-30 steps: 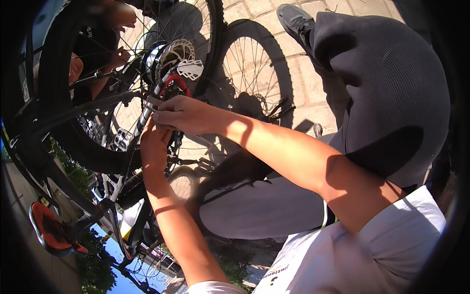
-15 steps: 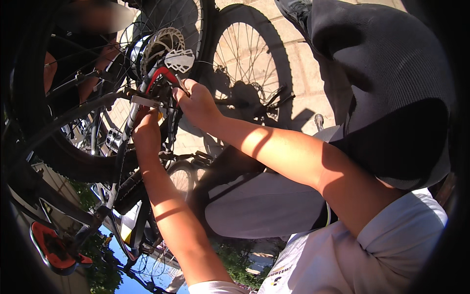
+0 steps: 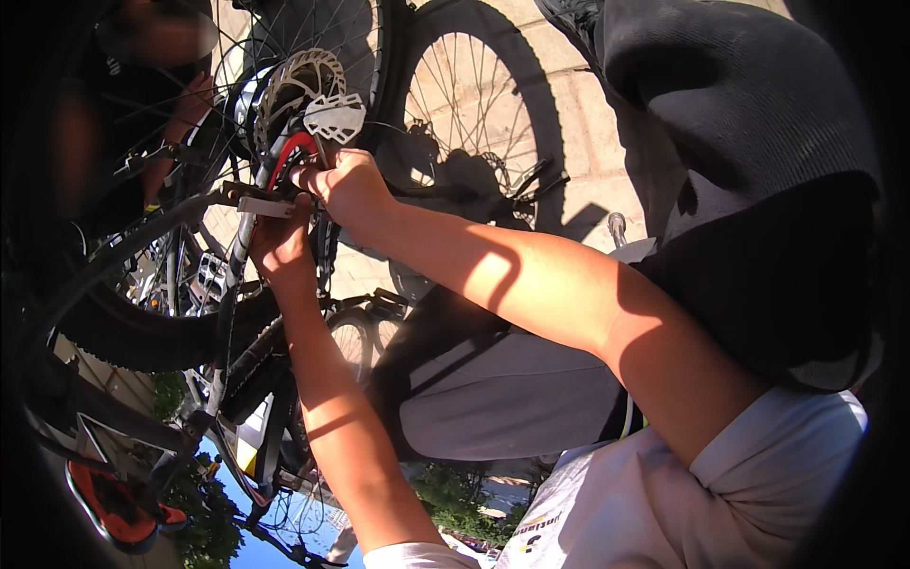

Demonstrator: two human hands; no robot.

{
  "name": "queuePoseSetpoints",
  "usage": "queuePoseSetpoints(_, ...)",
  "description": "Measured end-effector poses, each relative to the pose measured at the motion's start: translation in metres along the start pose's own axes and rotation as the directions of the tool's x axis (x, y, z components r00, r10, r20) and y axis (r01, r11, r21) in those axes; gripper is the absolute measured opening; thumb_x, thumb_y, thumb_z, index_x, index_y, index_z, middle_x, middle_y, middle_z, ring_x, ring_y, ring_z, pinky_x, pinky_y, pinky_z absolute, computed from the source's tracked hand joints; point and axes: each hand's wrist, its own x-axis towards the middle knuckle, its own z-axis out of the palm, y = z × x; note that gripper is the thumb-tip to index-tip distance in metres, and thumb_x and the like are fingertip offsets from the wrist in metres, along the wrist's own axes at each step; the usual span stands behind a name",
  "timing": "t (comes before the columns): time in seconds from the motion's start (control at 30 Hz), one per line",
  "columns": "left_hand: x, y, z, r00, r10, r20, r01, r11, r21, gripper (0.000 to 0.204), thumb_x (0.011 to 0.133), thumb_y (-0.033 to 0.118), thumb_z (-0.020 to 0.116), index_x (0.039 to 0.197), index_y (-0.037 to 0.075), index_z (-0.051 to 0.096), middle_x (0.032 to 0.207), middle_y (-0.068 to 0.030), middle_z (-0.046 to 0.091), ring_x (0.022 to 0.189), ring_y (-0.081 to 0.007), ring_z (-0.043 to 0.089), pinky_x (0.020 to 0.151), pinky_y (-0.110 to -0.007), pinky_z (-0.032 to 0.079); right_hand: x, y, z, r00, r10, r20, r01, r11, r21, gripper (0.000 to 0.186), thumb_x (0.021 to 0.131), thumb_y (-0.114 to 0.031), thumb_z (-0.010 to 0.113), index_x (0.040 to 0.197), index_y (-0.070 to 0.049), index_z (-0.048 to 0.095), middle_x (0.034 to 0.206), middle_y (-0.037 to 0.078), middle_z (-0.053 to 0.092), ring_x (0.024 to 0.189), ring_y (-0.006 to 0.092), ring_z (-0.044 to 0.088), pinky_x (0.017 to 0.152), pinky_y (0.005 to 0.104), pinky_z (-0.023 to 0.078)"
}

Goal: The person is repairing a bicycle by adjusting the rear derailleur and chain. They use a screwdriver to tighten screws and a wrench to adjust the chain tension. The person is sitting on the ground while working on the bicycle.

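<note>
A bicycle wheel with a toothed metal disc rotor [image 3: 327, 66] stands at the upper left. Below the rotor are a silver slotted plate [image 3: 335, 118] and a curved red part [image 3: 287, 156] by the black frame. My right hand [image 3: 355, 194] is closed, fingertips pinched together just under the slotted plate; a thin metal piece shows by them, but what they grip is hidden. My left hand [image 3: 284, 248] is closed beside the frame tube, its fingers bent up toward a pale rectangular piece [image 3: 265, 207]. What it holds is mostly covered.
Behind the wheel sits another person, whose arm [image 3: 190, 112] shows between the spokes. An orange and black saddle [image 3: 112, 503] lies at the lower left. A pedal [image 3: 210, 270] is left of my left hand. The wheel's shadow falls on the paving [image 3: 588, 142]; my bent knee [image 3: 739, 114] is at right.
My right hand has shifted left and slightly down, closer to the red part and my left hand. The left thumb now shows raised. The bicycle appears slightly further left in view.
</note>
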Motion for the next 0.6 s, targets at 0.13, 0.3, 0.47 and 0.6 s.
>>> queuePoseSetpoints(0.13, 0.001, 0.008, -0.001, 0.998, -0.043, 0.056, 0.041, 0.999, 0.027, 0.018, 0.083, 0.013, 0.068, 0.094, 0.0, 0.065, 0.087, -0.0125, 0.064, 0.081, -0.023, 0.061, 0.073, -0.032, 0.048, 0.005, 0.005, -0.005, 0.999, -0.031, 0.038, 0.029, 0.999, 0.041, 0.008, 0.084, -0.013, 0.066, 0.08, -0.006, 0.065, 0.057, -0.002, 0.051, 0.048, 0.0065, 0.042, 0.043, 0.0253, 0.032)
queuePoseSetpoints(0.3, 0.0, 0.013, -0.009, 0.997, -0.044, 0.057, 0.037, 0.992, 0.125, 0.024, 0.083, 0.016, 0.068, 0.099, -0.001, 0.065, 0.09, -0.0139, 0.065, 0.084, -0.0221, 0.062, 0.077, -0.032, 0.048, 0.002, 0.004, -0.003, 0.999, 0.016, 0.029, -0.015, 0.999, -0.039, 0.008, 0.083, -0.014, 0.068, 0.082, -0.007, 0.065, 0.059, -0.003, 0.052, 0.048, 0.0069, 0.041, 0.045, 0.0253, 0.033)
queuePoseSetpoints(0.47, 0.002, 0.018, -0.008, 0.992, -0.119, 0.033, 0.117, 0.991, 0.066, 0.023, 0.082, 0.015, 0.069, 0.095, -0.003, 0.064, 0.091, -0.0127, 0.065, 0.084, -0.021, 0.061, 0.077, -0.031, 0.047, 0.008, 0.011, -0.005, 0.994, -0.056, 0.092, 0.056, 0.998, 0.001, 0.009, 0.082, -0.014, 0.069, 0.083, -0.006, 0.064, 0.062, -0.002, 0.055, 0.053, 0.0079, 0.045, 0.049, 0.0259, 0.037)
queuePoseSetpoints(0.6, -0.006, -0.001, -0.005, 0.986, -0.163, 0.029, 0.165, 0.979, -0.121, 0.021, 0.082, 0.014, 0.067, 0.096, -0.003, 0.064, 0.092, -0.0115, 0.065, 0.086, -0.0194, 0.06, 0.079, -0.031, 0.046, 0.003, 0.015, -0.002, 0.998, -0.045, 0.053, 0.047, 0.998, -0.035, 0.01, 0.081, -0.012, 0.067, 0.082, -0.003, 0.064, 0.065, 0.0, 0.058, 0.056, 0.0075, 0.048, 0.053, 0.0246, 0.038)
